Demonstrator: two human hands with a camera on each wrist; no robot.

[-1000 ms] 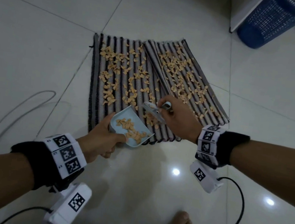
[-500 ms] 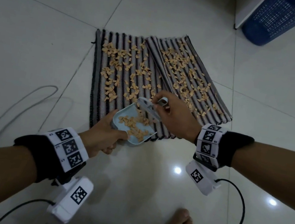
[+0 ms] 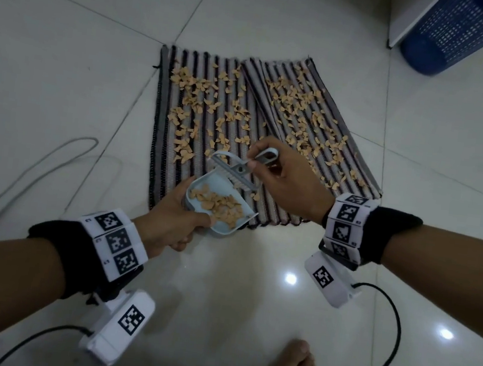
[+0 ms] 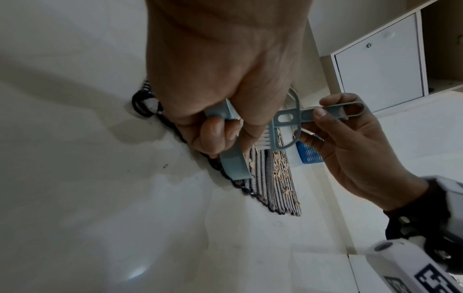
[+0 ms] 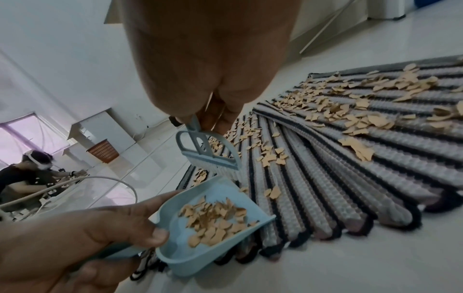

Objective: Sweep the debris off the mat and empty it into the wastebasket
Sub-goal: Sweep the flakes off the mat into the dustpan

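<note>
My left hand (image 3: 168,219) grips the handle of the small blue dustpan (image 3: 220,207), thumb laid along the top edge and the other fingers (image 4: 215,136) curled underneath, so the pan is clamped firmly. The dustpan's open lip sits at the near edge of the striped mat (image 3: 253,123), tilted a little toward me, and a heap of tan debris (image 3: 216,205) lies inside it.

My right hand (image 3: 288,185) pinches the slotted handle of the little blue brush (image 3: 235,171) between thumb and forefinger, with the remaining fingers (image 4: 313,136) loosely bent below it, not clenched. From the left wrist view my thumb tip presses on the flat of the handle and the forefinger hooks over its top. The brush's white bristles point down, right at the far rim of the dustpan, over the mat; I cannot tell whether they touch the fabric.

Most of the debris is still scattered across the mat, thickest in its middle and far right part, while the strip nearest the dustpan has only a few flakes. The mat has a fold running down its middle. The blue wastebasket (image 3: 465,34) stands on the floor (image 3: 67,55) well apart from the mat, at the far right, beside a white cabinet (image 3: 406,17). A grey cable (image 3: 32,166) loops on the tiles to my left.
</note>
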